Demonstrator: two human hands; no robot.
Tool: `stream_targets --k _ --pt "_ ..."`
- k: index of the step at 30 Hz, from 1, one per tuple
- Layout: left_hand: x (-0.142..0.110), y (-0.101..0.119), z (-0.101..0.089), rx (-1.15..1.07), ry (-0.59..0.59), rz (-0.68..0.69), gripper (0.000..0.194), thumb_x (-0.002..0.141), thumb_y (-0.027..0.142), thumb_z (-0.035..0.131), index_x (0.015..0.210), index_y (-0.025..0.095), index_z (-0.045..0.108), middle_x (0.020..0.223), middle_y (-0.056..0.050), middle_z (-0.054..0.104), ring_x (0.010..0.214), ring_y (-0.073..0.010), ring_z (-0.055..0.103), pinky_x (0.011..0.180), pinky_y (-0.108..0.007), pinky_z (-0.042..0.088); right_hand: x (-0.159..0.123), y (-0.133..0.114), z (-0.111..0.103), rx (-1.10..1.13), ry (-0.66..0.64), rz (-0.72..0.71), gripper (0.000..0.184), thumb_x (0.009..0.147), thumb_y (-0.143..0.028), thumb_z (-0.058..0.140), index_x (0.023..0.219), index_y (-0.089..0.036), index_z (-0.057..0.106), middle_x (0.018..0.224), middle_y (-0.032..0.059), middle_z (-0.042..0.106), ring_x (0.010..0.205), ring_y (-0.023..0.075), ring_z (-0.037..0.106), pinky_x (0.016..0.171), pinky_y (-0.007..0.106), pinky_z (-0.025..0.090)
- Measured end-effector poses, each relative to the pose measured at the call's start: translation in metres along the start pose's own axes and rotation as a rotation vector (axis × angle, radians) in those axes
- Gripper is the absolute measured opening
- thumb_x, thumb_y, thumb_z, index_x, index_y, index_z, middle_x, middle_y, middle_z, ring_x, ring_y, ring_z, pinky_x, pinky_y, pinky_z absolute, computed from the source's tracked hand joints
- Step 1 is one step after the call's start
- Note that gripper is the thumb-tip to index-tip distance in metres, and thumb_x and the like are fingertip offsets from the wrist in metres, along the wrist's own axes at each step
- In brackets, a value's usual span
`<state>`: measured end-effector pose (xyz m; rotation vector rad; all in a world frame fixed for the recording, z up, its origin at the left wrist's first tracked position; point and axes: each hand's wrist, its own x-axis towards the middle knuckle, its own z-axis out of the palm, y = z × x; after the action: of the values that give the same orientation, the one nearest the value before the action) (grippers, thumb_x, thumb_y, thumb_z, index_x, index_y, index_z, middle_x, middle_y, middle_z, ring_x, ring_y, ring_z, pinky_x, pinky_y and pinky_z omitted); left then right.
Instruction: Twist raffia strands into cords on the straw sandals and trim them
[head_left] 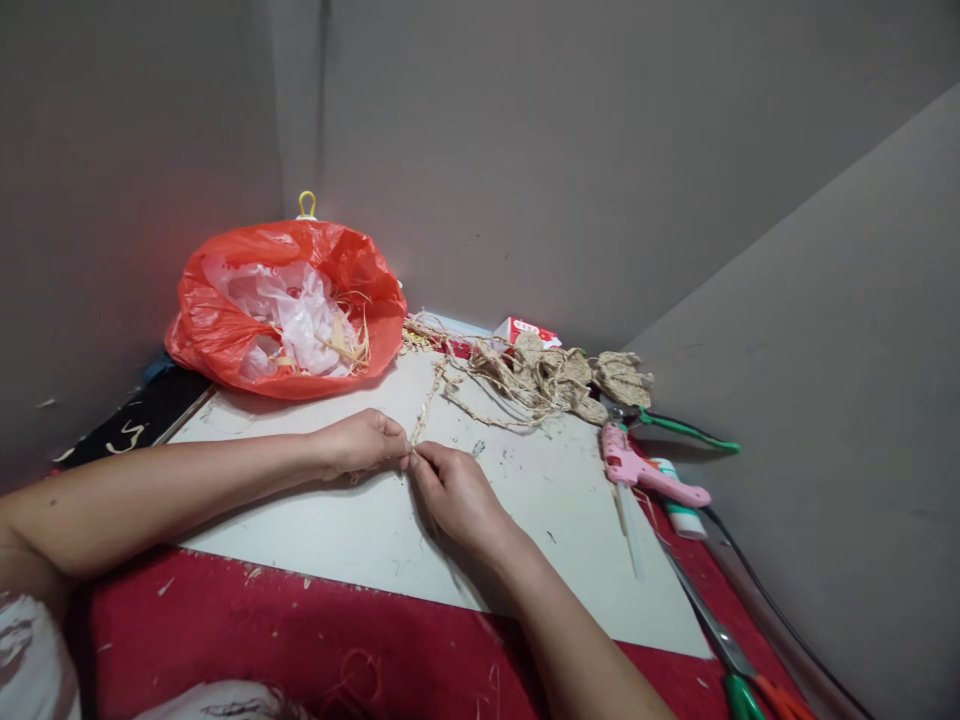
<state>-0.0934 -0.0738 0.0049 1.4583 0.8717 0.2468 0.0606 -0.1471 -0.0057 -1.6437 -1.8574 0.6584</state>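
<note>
Braid (427, 404) lengthwise away (slightly rightward)

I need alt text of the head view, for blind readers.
Left hand and right hand pinch a straw-coloured cord over a white board. Around them: red bag, tan woven pieces, pink glue gun, scissors.

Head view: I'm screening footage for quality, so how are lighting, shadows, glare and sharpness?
Head view: grey walls look dim; head view: red bag shows shiny highlights; head view: soft shadows fall on the white board by the left hand and right hand; head view: fine detail of the strand is hard to make out.
</note>
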Motion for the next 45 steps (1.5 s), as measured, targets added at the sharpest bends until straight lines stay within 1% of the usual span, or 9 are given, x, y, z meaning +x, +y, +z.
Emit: stream_targets --k 10,19,25,28,32,36,38,42,45 --pt "0.0 -0.001 0.002 -0.033 0.067 -0.007 0.018 0.073 0.029 0.053 0.059 0.018 0.05 0.036 0.009 0.029 0.03 -0.0056 0.021 0.03 -0.021 0.013 -0.007 -0.017 0.005 -0.067 0.045 0.043 0.028 0.089 -0.025 0.039 0.069 -0.019 0.057 0.061 0.0011 0.059 0.058 0.0138 0.05 0.056 0.024 0.032" --pt "-0.002 -0.002 0.006 -0.295 -0.053 0.013 0.03 0.075 0.027 0.055 0.052 0.018 0.039 0.037 0.009 0.027 0.032 -0.0036 0.018 0.034 -0.021 0.011 -0.015 -0.037 0.018 -0.602 -0.047 0.1 0.024 0.088 -0.02 0.038 0.085 -0.017 0.062 0.069 0.0094 0.07 0.057 0.0199 0.061 0.053 0.03 0.024" --pt "-0.004 0.0 0.009 -0.284 -0.03 0.013 0.021 0.077 0.03 0.057 0.063 0.015 0.055 0.035 0.009 0.031 0.031 -0.0039 0.019 0.033 -0.02 0.011 -0.017 -0.042 0.02 -0.614 -0.095 0.046 0.024 0.087 -0.017 0.038 0.088 -0.015 0.062 0.071 0.01 0.069 0.053 0.0173 0.057 0.052 0.03 0.02" --pt "-0.004 0.002 0.008 -0.269 -0.025 0.009 0.018 0.076 0.028 0.058 0.065 0.014 0.058 0.033 0.009 0.031 0.03 -0.0037 0.018 0.034 -0.02 0.01 -0.025 -0.048 0.02 -0.442 -0.196 -0.087 0.017 0.081 -0.016 0.044 0.071 -0.016 0.057 0.06 0.0042 0.062 0.049 0.0123 0.046 0.052 0.029 0.02" --pt "-0.003 0.001 0.004 -0.28 -0.044 0.038 0.016 0.075 0.028 0.059 0.065 0.014 0.057 0.033 0.009 0.03 0.03 -0.004 0.017 0.034 -0.02 0.01 -0.028 -0.051 0.013 0.145 -0.37 -0.165 0.029 0.08 -0.025 0.05 0.053 -0.018 0.042 0.048 -0.0049 0.039 0.047 0.0076 0.033 0.049 0.023 0.025" --pt "-0.001 -0.002 0.0 -0.297 -0.06 0.088 0.018 0.074 0.031 0.061 0.066 0.015 0.056 0.034 0.01 0.031 0.03 -0.0045 0.019 0.033 -0.02 0.012 -0.011 -0.036 -0.002 0.582 0.301 0.164 0.031 0.083 -0.036 0.049 0.058 -0.018 0.046 0.05 -0.0056 0.036 0.047 0.0079 0.035 0.046 0.021 0.029" --pt "-0.001 -0.002 0.0 -0.28 -0.064 0.113 0.02 0.075 0.034 0.061 0.069 0.016 0.056 0.034 0.01 0.031 0.03 -0.0046 0.019 0.034 -0.021 0.012 0.0 -0.025 -0.007 0.724 0.449 0.336 0.022 0.08 -0.037 0.052 0.068 -0.018 0.053 0.054 -0.0054 0.042 0.045 0.0078 0.038 0.042 0.02 0.03" --pt "-0.002 -0.002 0.003 -0.265 -0.072 0.178 0.028 0.076 0.04 0.062 0.066 0.015 0.053 0.038 0.009 0.037 0.032 -0.0037 0.022 0.035 -0.021 0.011 0.008 -0.016 -0.004 0.918 0.142 0.501 0.024 0.076 -0.039 0.057 0.079 -0.016 0.058 0.071 0.0026 0.06 0.052 0.01 0.053 0.043 0.021 0.041" --pt "0.0 -0.006 0.003 -0.242 -0.094 0.22 0.034 0.076 0.045 0.062 0.065 0.014 0.052 0.045 0.006 0.045 0.034 -0.003 0.024 0.036 -0.021 0.011 0.007 -0.016 0.001 0.958 -0.071 0.503 0.027 0.078 -0.042 0.056 0.069 -0.016 0.053 0.053 -0.0034 0.05 0.037 0.0052 0.037 0.034 0.017 0.029"
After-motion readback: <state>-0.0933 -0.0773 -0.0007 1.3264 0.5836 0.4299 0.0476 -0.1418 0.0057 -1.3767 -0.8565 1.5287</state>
